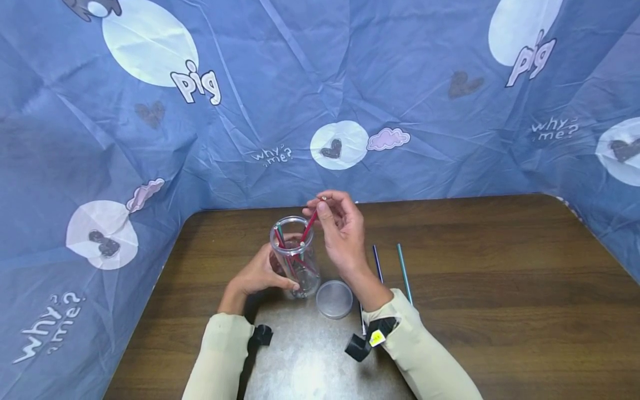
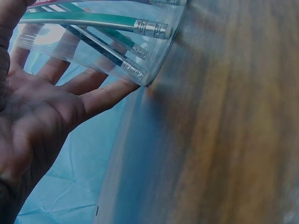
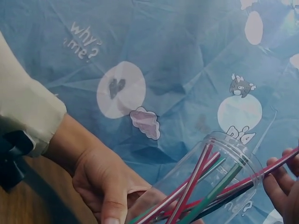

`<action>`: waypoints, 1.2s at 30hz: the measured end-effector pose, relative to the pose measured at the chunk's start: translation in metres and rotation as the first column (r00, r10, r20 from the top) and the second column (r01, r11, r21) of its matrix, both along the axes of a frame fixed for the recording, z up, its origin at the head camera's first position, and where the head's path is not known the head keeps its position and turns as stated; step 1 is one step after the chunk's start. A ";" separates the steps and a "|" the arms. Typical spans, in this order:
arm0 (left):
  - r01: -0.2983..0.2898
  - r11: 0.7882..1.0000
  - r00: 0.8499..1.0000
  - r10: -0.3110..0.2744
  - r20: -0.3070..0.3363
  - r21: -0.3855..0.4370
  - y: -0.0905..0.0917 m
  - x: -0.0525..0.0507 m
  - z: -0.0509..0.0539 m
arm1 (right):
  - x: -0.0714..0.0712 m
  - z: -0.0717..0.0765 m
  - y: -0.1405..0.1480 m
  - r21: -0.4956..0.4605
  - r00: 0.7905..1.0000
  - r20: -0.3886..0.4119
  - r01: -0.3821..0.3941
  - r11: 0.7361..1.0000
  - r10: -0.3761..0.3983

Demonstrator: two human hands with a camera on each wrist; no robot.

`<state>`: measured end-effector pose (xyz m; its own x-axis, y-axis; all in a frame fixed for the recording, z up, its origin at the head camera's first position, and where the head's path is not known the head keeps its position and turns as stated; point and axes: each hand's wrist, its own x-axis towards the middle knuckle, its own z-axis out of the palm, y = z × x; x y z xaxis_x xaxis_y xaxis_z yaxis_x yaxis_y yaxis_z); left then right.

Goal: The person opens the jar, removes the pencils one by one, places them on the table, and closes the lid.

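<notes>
A clear plastic jar point(image 1: 309, 280) stands tilted on the table, and my left hand point(image 1: 257, 273) grips its side, thumb in front. Several red, green and dark pencils lean inside; a green pencil point(image 2: 93, 19) shows its metal band and eraser end at the jar's bottom. My right hand point(image 1: 345, 236) is above and right of the jar's mouth. Between thumb and fingers it pinches the upper end of a red pencil point(image 1: 311, 222), whose lower part reaches into the jar. In the right wrist view, only the fingers of the right hand point(image 3: 280, 186) appear.
A round clear lid point(image 1: 334, 300) lies just right of the jar. Beyond the right wrist are a dark blue pencil point(image 1: 377, 262) and a teal pencil point(image 1: 404, 272), partly covered by the arm. A blue printed cloth point(image 1: 300, 66) hangs behind the wooden table point(image 1: 500, 278).
</notes>
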<state>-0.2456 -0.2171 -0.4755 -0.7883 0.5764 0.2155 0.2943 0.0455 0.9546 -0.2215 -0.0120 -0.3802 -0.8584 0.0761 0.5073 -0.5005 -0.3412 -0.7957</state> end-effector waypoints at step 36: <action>0.017 1.000 1.000 -0.017 0.011 0.021 -0.001 0.002 -0.002 | 0.012 0.061 0.049 -0.089 0.957 -0.214 0.183 0.979 -0.198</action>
